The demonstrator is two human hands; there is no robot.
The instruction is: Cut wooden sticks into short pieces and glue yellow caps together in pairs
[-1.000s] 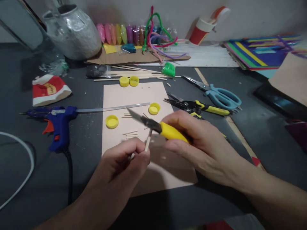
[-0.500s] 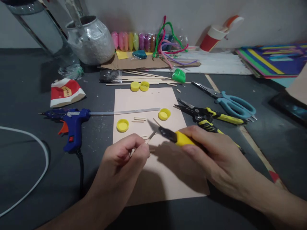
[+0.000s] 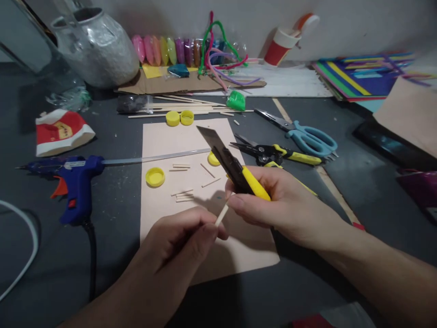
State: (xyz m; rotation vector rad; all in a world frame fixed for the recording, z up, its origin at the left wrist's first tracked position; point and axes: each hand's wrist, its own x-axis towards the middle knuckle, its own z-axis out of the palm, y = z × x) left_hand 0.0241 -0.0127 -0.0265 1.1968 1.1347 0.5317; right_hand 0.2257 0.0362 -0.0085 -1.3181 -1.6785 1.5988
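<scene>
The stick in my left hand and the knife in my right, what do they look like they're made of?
The stick looks like pale, matte, unfinished wood. The knife seems to have a dark metal blade with a dull sheen and a smooth, bright yellow handle, probably plastic.

A home craft table, set against a plain wall. The dark tabletop [image 3: 41, 255] is crowded with hobby supplies: a blue glue gun [image 3: 70, 175] at left, scissors [image 3: 302, 134] and pliers [image 3: 273, 152] right of centre, and a row of coloured clay packs [image 3: 167, 49] with pipe cleaners [image 3: 221, 50] along the top. Stacked coloured paper [image 3: 362, 75] lies at upper right. Yellow bottle caps [image 3: 179, 118], wooden sticks [image 3: 177, 108] and a beige sheet [image 3: 170, 136] fill the middle.
</scene>
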